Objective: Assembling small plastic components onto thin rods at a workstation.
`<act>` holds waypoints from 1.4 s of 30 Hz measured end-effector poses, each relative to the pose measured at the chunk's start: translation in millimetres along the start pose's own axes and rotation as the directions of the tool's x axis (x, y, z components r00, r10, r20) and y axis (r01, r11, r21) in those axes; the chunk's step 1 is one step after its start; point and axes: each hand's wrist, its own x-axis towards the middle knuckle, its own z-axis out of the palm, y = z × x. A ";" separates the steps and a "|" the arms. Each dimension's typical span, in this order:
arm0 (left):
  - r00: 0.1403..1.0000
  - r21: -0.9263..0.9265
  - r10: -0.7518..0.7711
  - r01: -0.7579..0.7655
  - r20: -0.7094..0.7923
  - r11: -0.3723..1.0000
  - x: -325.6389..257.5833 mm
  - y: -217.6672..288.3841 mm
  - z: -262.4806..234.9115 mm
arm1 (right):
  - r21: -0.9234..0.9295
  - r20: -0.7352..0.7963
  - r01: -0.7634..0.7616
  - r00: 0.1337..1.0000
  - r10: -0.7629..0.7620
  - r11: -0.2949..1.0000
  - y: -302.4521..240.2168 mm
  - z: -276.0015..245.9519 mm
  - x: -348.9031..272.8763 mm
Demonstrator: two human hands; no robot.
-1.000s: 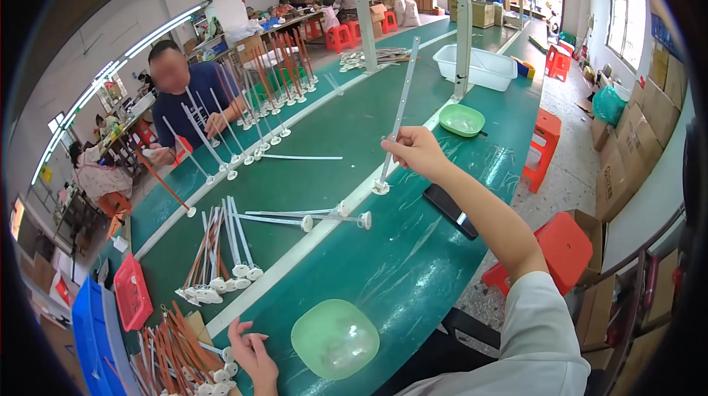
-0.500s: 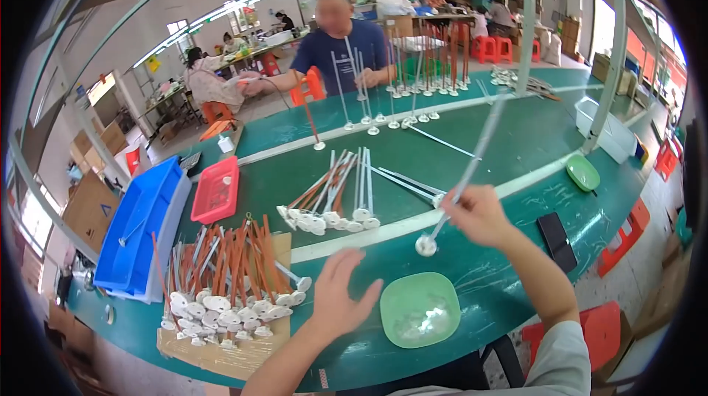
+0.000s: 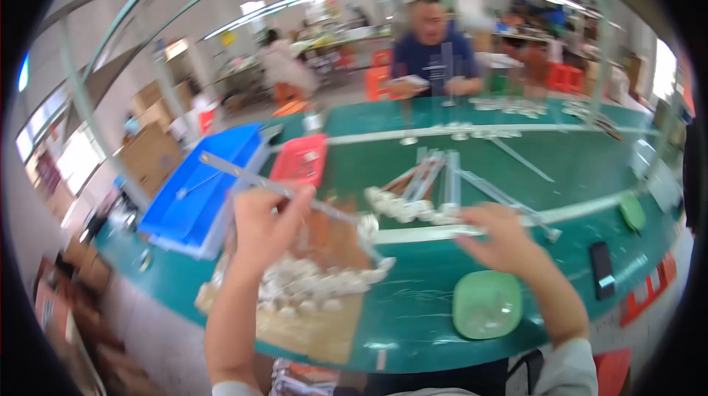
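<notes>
My left hand [image 3: 267, 225] is closed round a grey rod [image 3: 225, 166] with a white round base [image 3: 369, 228] at its right end. The rod slants over the blue bin's near edge and over a pile of white-based rods [image 3: 295, 282]. My right hand [image 3: 503, 242] is open and holds nothing; its fingers point left, above the white strip along the table. Beyond that strip, brown and grey rods with white bases [image 3: 405, 208] lie in a bunch, close to several loose grey rods [image 3: 509, 197]. Motion blurs the picture.
Cardboard [image 3: 335, 330] lies under the pile. A blue bin [image 3: 166, 212] and a red tray [image 3: 313, 153] stand at the left. A green bowl [image 3: 462, 285], a phone [image 3: 601, 271] and a smaller green dish [image 3: 632, 212] are at the right. Opposite, a person [image 3: 433, 46] handles rods.
The grey rod has gone from my right hand to my left and now lies slanted at the left. My right hand has opened. The view has turned left.
</notes>
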 end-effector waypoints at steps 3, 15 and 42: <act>0.962 0.090 -0.201 0.220 -0.185 0.971 -8.4 -67.2 -87.1 | -0.153 -0.172 -0.189 0.972 0.162 0.970 15.1 -39.0 -82.2; 0.637 -0.051 -0.438 0.531 -0.634 0.846 -79.4 -292.6 -249.7 | -0.426 -0.581 -0.889 0.410 0.704 0.167 -20.9 -54.8 -266.4; 0.602 0.068 -0.337 0.549 -0.724 0.833 -210.1 -127.8 -77.5 | -0.150 -0.579 -0.812 0.534 0.615 0.564 6.4 -86.1 -260.7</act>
